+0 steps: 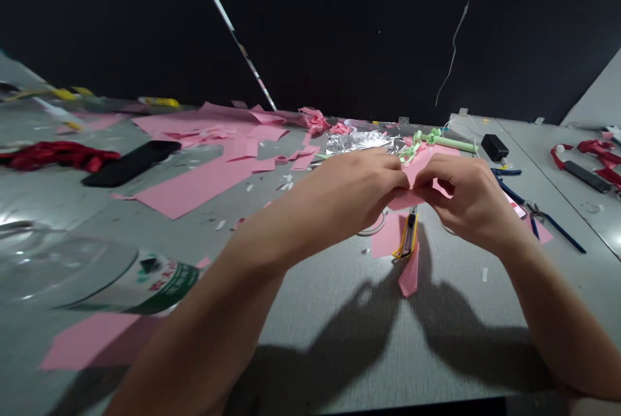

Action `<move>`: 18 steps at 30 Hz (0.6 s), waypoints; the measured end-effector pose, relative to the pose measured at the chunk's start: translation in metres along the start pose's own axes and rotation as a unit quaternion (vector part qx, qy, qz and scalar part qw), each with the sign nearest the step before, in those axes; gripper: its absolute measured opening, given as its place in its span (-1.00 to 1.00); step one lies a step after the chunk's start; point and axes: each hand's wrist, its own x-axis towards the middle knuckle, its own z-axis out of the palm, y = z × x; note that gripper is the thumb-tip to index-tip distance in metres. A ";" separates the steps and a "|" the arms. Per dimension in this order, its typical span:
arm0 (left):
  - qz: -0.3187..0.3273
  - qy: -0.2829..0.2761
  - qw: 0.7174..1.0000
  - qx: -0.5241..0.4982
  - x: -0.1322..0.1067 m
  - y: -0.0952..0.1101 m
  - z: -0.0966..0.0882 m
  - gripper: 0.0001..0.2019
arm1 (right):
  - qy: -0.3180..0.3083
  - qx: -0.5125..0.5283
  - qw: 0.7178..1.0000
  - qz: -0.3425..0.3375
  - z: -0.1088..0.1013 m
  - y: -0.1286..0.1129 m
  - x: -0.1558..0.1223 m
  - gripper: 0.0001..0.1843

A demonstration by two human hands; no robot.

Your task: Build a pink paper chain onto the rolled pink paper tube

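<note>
Both hands meet over the table, fingertips almost touching. My left hand (371,180) pinches the near edge of a sheet of pink paper (406,200). From the other side my right hand (466,199) pinches the same edge, thumb against index finger. Below them a yellow utility knife (408,235) lies on the table, with a folded pink paper strip (410,277) partly under it. A square of pink paper (385,238) is beside the knife. Just under my left hand shows part of a pale ring (373,228), mostly hidden.
A plastic bottle (160,280) lies at left. Further back are a black phone (133,162), pink paper sheets (194,183), crumpled foil (361,141) and a green paper roll (456,143). Pliers (536,212) and a black box (495,147) sit at right. A dark panel (339,34) stands behind.
</note>
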 end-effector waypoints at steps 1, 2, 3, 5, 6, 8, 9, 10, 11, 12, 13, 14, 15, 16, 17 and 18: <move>0.000 0.001 1.000 0.004 0.000 0.000 0.000 -0.77 | -0.001 -0.002 1.000 0.000 0.001 0.000 0.000 -0.78; -0.003 -0.001 1.000 0.009 0.001 0.001 -0.001 -0.77 | -0.003 -0.002 1.000 -0.002 0.001 0.000 0.000 -0.78; -0.009 -0.005 1.000 0.014 0.001 0.001 -0.001 -0.76 | -0.004 0.000 1.000 -0.005 0.002 0.000 0.000 -0.78; -0.023 -0.012 0.999 0.025 0.002 0.001 -0.002 -0.75 | -0.006 0.007 1.000 -0.008 0.003 0.000 -0.001 -0.79; -0.031 -0.015 0.999 0.030 0.002 0.000 -0.002 -0.75 | -0.008 0.011 1.000 -0.007 0.004 0.001 -0.001 -0.79; -0.046 -0.021 0.998 0.040 0.002 0.000 -0.002 -0.75 | -0.018 0.020 1.000 -0.001 0.003 0.001 -0.001 -0.80; -0.052 -0.022 0.997 0.044 0.002 0.000 -0.002 -0.76 | -0.024 0.022 0.999 0.002 0.003 0.001 -0.001 -0.80; -0.059 -0.024 0.997 0.048 0.002 0.000 -0.001 -0.76 | -0.032 0.022 0.999 0.006 0.002 0.001 0.000 -0.81; -0.068 -0.025 0.996 0.050 0.001 0.000 -0.001 -0.78 | -0.041 0.021 0.999 0.011 0.001 0.001 0.000 -0.82; -0.080 -0.024 0.995 0.051 0.001 0.000 0.000 -0.79 | -0.051 0.018 0.998 0.016 0.000 0.000 0.000 -0.84; -0.093 -0.024 0.994 0.049 0.001 0.000 0.000 -0.81 | -0.061 0.015 0.998 0.019 -0.001 0.000 0.000 -0.85; -0.105 -0.024 0.993 0.046 0.001 0.001 0.000 -0.83 | -0.069 0.010 0.997 0.020 -0.002 -0.001 0.000 -0.85; -0.117 -0.025 0.992 0.043 0.001 0.001 0.000 -0.84 | -0.075 0.002 0.997 0.020 -0.002 -0.002 -0.001 -0.84; -0.124 -0.025 0.991 0.041 0.001 0.001 -0.001 -0.84 | -0.078 -0.009 0.997 0.017 -0.002 -0.002 -0.001 -0.84; -0.126 -0.024 0.991 0.040 0.001 0.001 -0.001 -0.84 | -0.081 -0.024 0.996 0.014 -0.001 -0.003 -0.002 -0.83; -0.123 -0.024 0.991 0.040 0.001 0.001 -0.001 -0.83 | -0.083 -0.041 0.996 0.011 -0.001 -0.003 -0.002 -0.82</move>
